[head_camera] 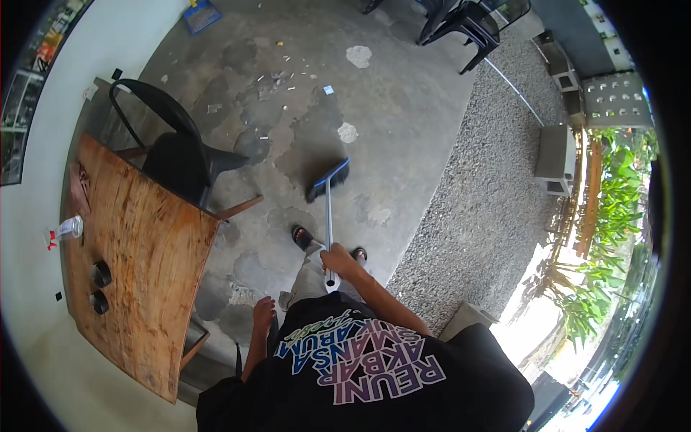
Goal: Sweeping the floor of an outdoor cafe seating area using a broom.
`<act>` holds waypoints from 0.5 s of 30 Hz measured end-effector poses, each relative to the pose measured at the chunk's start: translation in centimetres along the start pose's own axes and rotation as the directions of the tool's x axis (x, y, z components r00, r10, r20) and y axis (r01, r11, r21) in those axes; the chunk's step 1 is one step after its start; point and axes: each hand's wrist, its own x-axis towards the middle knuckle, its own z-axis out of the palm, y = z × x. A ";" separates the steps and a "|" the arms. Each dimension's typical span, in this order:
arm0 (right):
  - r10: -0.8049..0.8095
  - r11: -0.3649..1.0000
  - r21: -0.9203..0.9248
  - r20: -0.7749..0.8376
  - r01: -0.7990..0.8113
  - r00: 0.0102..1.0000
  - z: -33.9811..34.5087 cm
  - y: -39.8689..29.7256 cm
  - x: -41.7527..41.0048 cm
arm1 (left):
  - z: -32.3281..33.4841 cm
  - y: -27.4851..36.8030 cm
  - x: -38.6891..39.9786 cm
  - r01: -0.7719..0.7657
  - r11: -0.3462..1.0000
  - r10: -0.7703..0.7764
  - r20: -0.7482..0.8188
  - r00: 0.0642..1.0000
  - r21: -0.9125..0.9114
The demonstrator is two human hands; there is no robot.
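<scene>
My right hand (339, 260) is wrapped around the upper part of a broom's metal handle (329, 216). At the far end, the broom head (330, 179), with a blue top and dark bristles, is tilted on the concrete floor ahead of my sandaled feet. My left hand (264, 312) hangs low beside my left hip, fingers curled; whether anything is inside it cannot be made out. Beyond the broom, scattered litter (278, 81) lies on the patchy floor, with small white bits and a light-blue packet (328, 90) among it.
A wooden table (151, 259) on the left bears a clear bottle (70, 228) and two dark round containers (101, 274). A black chair (178, 162) stands against it. A blue dustpan (202, 16) lies by the far wall. Gravel (464, 200) borders the floor at right; black chairs (469, 32) stand beyond.
</scene>
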 end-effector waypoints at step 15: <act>-0.655 0.539 -0.739 -0.065 0.405 0.753 -0.9 8.5 1.0 | -5.9 -5.5 -0.5 0.222 0.972 -0.217 -0.067 0.974 0.079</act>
